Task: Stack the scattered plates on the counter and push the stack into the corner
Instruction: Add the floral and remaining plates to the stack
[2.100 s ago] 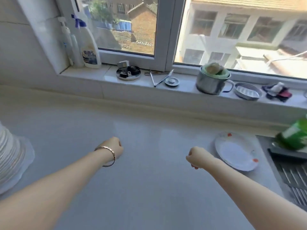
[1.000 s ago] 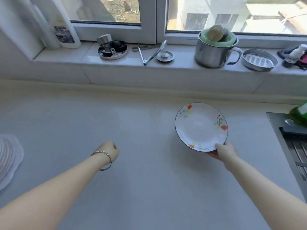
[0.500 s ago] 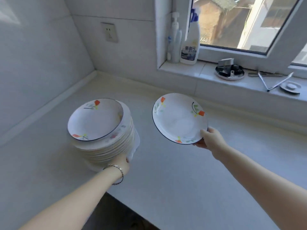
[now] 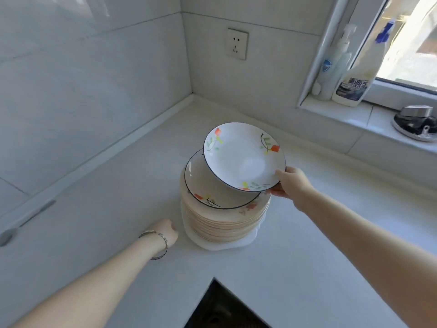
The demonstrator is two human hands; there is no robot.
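Observation:
A tall stack of several flowered plates (image 4: 222, 218) stands on the white counter (image 4: 118, 185), some way out from the wall corner (image 4: 192, 97). My right hand (image 4: 289, 183) pinches the near rim of a white plate with orange flowers (image 4: 243, 155), holding it tilted just above the stack's top plate and shifted toward the back right. My left hand (image 4: 166, 232), with a bracelet at the wrist, rests against the counter at the stack's lower left side; its fingers are hidden behind the hand, so its grip cannot be made out.
A wall socket (image 4: 237, 43) sits above the corner. A pump bottle (image 4: 334, 62) and a spray bottle (image 4: 359, 74) stand on the windowsill with a dark round dish (image 4: 415, 124). A dark cutout (image 4: 224, 306) opens in the counter at the front.
My right hand has carried the plate leftward to just over the stack. My left hand has dropped from the stack's side to its base. The view has swung toward the corner.

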